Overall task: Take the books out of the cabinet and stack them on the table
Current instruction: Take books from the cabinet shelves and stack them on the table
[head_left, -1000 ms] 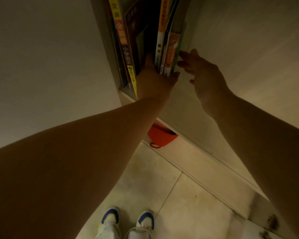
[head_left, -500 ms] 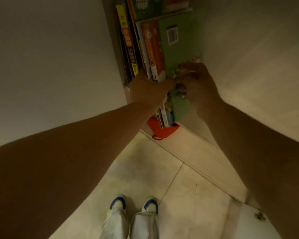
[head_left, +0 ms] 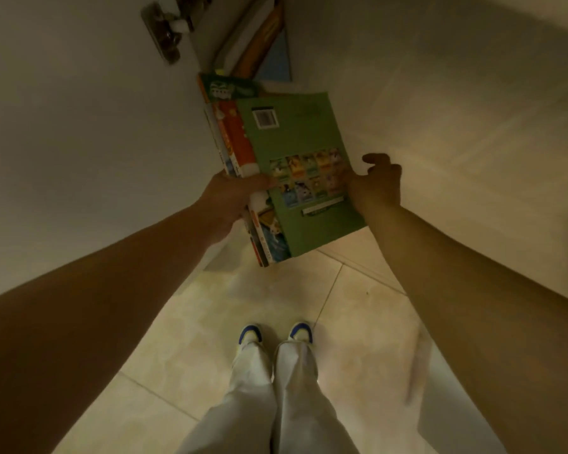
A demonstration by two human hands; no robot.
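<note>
I hold a bundle of several thin books (head_left: 295,149) in front of me, above the floor. A green back cover with a barcode and small pictures faces up; orange and white spines show along its left side. My left hand (head_left: 233,194) grips the bundle's left edge, thumb across the covers. My right hand (head_left: 376,185) presses on the right edge, with the upper fingers loosely curled off the cover. Other books (head_left: 259,47) stay in the cabinet opening at the top, leaning sideways. The table is out of view.
A pale cabinet door (head_left: 79,109) with a metal hinge (head_left: 164,31) fills the left. A pale panel (head_left: 456,109) fills the right. Below is the beige tiled floor (head_left: 210,322), with my white trousers and blue-and-white shoes (head_left: 276,335).
The bundle has come out of the cabinet toward me, with both hands closed on its edges. The view has tipped down, so the red object on the floor is now hidden.
</note>
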